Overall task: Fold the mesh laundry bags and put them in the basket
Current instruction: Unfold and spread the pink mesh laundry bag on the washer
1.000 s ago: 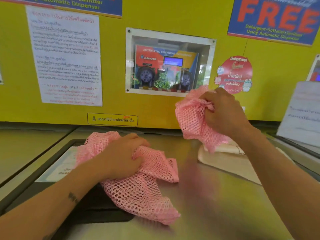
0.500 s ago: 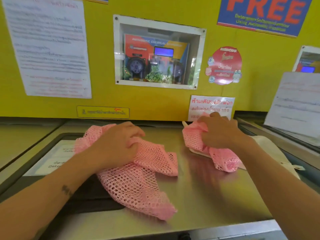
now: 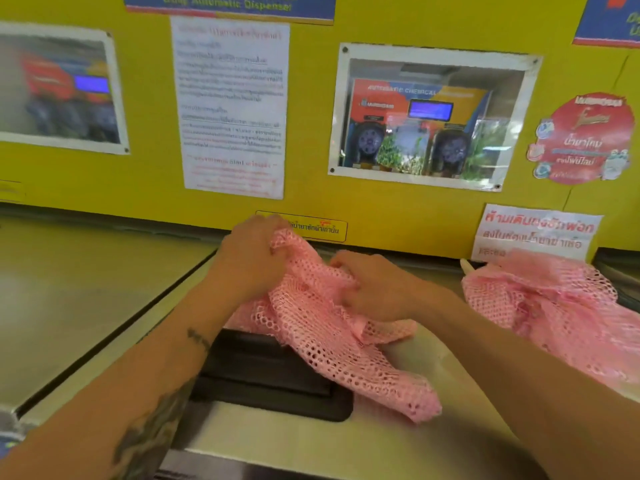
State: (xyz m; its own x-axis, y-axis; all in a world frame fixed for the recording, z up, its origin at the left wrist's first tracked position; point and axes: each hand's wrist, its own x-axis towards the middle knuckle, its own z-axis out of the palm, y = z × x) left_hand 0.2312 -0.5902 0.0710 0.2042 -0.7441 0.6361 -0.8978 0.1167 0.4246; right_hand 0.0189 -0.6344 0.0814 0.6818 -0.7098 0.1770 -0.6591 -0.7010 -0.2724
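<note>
Mesh laundry bag (image 3: 332,341), pink, lies crumpled on the steel table (image 3: 398,441), its lower end draped over a black recessed panel (image 3: 270,382) and trailing toward the near edge. Left hand (image 3: 251,263) grips the bag's upper left corner, fingers curled into the netting and lifting it slightly off the surface. Right hand (image 3: 372,289) lies on the middle of the same bag, fingers bent and bunching the mesh beneath them. Second pink mesh bag (image 3: 554,306) sits in a loose heap at the right, well apart from both hands, with a pale object partly showing at its back edge; what that is, cannot tell. Behind the table, a yellow wall (image 3: 311,195) carries a white printed notice (image 3: 232,105) and a framed window (image 3: 429,119) onto a dispenser unit.
</note>
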